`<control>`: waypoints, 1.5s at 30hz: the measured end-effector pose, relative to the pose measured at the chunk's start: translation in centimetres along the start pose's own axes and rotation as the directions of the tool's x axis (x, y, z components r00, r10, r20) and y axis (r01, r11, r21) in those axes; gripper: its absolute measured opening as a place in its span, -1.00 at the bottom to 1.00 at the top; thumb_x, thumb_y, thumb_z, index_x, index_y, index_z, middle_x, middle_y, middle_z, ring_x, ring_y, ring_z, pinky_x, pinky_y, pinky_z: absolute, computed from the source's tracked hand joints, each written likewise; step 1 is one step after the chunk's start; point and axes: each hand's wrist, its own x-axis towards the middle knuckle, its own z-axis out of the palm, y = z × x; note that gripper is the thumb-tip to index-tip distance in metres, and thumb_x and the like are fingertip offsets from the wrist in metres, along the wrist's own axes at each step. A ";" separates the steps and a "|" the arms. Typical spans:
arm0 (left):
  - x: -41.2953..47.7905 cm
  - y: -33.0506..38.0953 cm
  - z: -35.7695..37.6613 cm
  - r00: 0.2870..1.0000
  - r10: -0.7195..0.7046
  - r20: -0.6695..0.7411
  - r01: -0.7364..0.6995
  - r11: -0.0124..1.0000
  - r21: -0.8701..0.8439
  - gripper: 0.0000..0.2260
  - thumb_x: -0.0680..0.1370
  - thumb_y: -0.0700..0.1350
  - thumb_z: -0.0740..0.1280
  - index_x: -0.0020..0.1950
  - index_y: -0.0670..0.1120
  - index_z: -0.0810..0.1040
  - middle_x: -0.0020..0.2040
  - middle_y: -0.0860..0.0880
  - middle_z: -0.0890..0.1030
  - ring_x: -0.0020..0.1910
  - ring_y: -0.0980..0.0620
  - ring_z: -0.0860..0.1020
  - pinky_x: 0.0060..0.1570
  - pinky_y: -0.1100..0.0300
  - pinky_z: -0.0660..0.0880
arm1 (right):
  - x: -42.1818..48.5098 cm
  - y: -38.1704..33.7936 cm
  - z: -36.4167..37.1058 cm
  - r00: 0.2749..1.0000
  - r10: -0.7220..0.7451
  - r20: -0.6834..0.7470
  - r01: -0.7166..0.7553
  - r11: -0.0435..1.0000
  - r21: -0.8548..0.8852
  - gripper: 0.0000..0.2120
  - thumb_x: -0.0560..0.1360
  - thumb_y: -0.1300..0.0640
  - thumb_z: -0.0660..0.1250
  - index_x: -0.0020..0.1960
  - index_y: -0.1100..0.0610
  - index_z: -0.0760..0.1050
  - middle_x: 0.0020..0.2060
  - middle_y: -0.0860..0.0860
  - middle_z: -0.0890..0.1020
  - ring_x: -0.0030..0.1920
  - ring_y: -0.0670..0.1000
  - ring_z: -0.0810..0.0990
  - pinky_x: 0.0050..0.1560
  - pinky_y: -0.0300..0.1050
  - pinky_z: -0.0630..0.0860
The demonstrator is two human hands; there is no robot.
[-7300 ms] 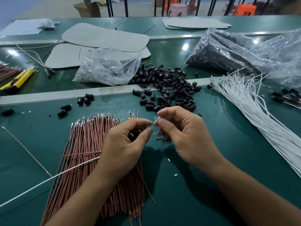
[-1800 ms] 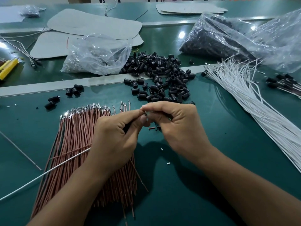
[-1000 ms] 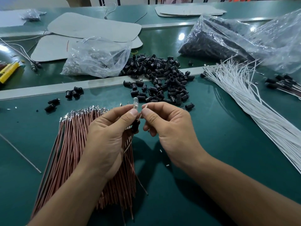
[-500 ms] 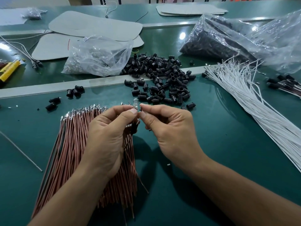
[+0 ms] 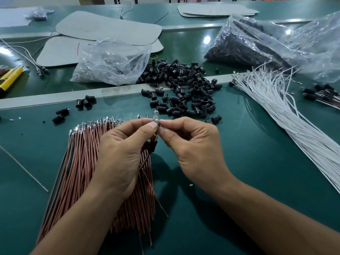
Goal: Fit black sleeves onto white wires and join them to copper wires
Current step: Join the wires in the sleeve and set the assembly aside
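Upright between the two hands stands a small clear bulb (image 5: 156, 114), its domed tip pointing up and away from the person. Its long axis runs down to a black sleeve (image 5: 153, 145) hanging just below the fingers. Thin wires trail from the sleeve toward the person, over the edge of the copper wire bundle (image 5: 82, 172).

The left hand (image 5: 119, 155) pinches the base of the bulb between thumb and forefinger. The right hand (image 5: 193, 150) pinches the same spot from the other side, so the two sets of fingertips touch. On both hands the remaining fingers are curled in toward the palm. Both wrists are raised off the green table (image 5: 257, 172), backs of the hands facing the camera, and the forearms come in from the lower corners.

The copper wires lie fanned under the left hand with their tinned ends pointing away. A pile of loose black sleeves (image 5: 184, 89) sits just beyond the hands. A bundle of white wires (image 5: 287, 116) slants across the right side. Behind lie a crumpled clear bag (image 5: 112, 61) and a larger bag of dark parts (image 5: 257, 45).
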 end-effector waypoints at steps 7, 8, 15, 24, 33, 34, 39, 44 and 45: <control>0.3 -0.1 -0.8 0.999 0.025 0.044 -0.027 0.998 0.058 -0.80 0.34 -0.07 0.53 -0.08 -0.09 0.74 -0.10 -0.14 0.72 -0.11 0.01 0.67 -0.10 0.29 0.57 | 0.0 0.0 -0.1 0.999 0.019 0.033 -0.019 1.000 0.002 -0.87 0.49 0.34 0.46 -0.02 0.16 0.69 -0.26 -0.14 0.71 -0.23 -0.21 0.67 -0.14 -0.38 0.55; 0.3 -0.1 -0.9 0.999 0.023 0.047 -0.026 0.998 0.054 -0.80 0.34 -0.07 0.53 -0.07 -0.10 0.74 -0.10 -0.14 0.72 -0.11 0.01 0.68 -0.09 0.29 0.57 | 0.0 0.0 -0.1 0.999 0.019 0.035 -0.018 1.000 -0.008 -0.86 0.49 0.33 0.46 -0.01 0.14 0.69 -0.25 -0.15 0.71 -0.23 -0.21 0.67 -0.14 -0.38 0.55; 0.4 0.3 -0.8 0.998 -0.019 0.064 0.012 0.994 0.109 -0.79 0.34 -0.08 0.55 -0.06 -0.10 0.74 -0.08 -0.16 0.72 -0.08 -0.04 0.67 -0.05 0.18 0.58 | -0.2 0.0 -0.2 0.999 -0.012 0.035 0.016 0.994 -0.106 -0.88 0.51 0.30 0.46 0.03 0.21 0.69 -0.20 -0.11 0.72 -0.17 -0.18 0.68 -0.09 -0.32 0.58; -0.2 1.2 -1.2 0.959 -0.163 0.230 0.083 0.943 0.322 -0.87 0.48 -0.06 0.37 -0.11 -0.08 0.67 -0.09 -0.21 0.67 -0.15 -0.08 0.62 -0.16 0.15 0.62 | 1.5 -1.3 -2.6 0.948 -0.015 0.318 0.164 0.879 -0.447 -0.59 0.53 0.21 0.45 0.35 0.05 0.52 -0.06 -0.10 0.62 -0.15 -0.05 0.63 -0.14 -0.26 0.56; -0.1 1.9 -1.9 0.935 -0.188 0.302 0.007 0.859 0.512 -0.84 0.42 -0.03 0.42 -0.03 0.00 0.69 -0.24 -0.04 0.64 -0.24 0.05 0.58 -0.21 0.24 0.56 | 2.5 -1.5 -4.0 0.799 -0.227 0.556 0.535 0.690 -0.488 -0.95 0.53 0.33 0.44 -0.02 0.27 0.66 -0.19 0.05 0.65 -0.22 -0.01 0.60 -0.17 -0.09 0.54; 0.0 2.1 -2.1 0.935 -0.183 0.304 0.005 0.862 0.506 -0.80 0.41 -0.05 0.42 0.02 0.01 0.68 -0.15 -0.03 0.67 -0.17 0.04 0.63 -0.14 0.25 0.58 | 2.5 -1.4 -4.1 0.811 -0.234 0.537 0.526 0.694 -0.491 -0.96 0.53 0.33 0.43 -0.03 0.28 0.66 -0.22 0.05 0.65 -0.23 -0.02 0.60 -0.18 -0.11 0.54; 0.3 3.7 -4.0 0.907 -0.207 0.366 -0.103 0.734 0.671 -0.68 0.43 0.05 0.39 0.18 0.11 0.63 0.04 0.06 0.70 0.02 0.10 0.66 0.02 0.39 0.54 | 2.6 -1.5 -4.6 0.884 -0.248 0.397 0.437 0.739 -0.513 -0.94 0.50 0.39 0.43 -0.05 0.31 0.66 -0.30 -0.04 0.62 -0.33 -0.15 0.59 -0.22 -0.25 0.56; 0.3 3.4 -3.8 0.892 -0.254 0.374 -0.097 0.701 0.707 -0.79 0.46 0.08 0.34 0.02 0.08 0.69 -0.16 -0.02 0.71 -0.21 0.07 0.65 -0.22 0.21 0.59 | 2.6 -1.5 -4.7 0.890 -0.271 0.368 0.437 0.737 -0.515 -0.92 0.50 0.44 0.42 -0.06 0.32 0.66 -0.32 0.03 0.65 -0.34 -0.15 0.61 -0.20 -0.33 0.53; 0.2 3.3 -3.7 0.893 -0.240 0.380 -0.104 0.712 0.694 -0.80 0.46 0.07 0.35 0.00 0.07 0.68 -0.20 -0.03 0.69 -0.26 0.08 0.62 -0.26 0.24 0.55 | 2.6 -1.5 -4.6 0.888 -0.273 0.370 0.441 0.731 -0.520 -0.92 0.50 0.44 0.42 -0.06 0.32 0.66 -0.32 0.02 0.65 -0.34 -0.16 0.61 -0.20 -0.34 0.52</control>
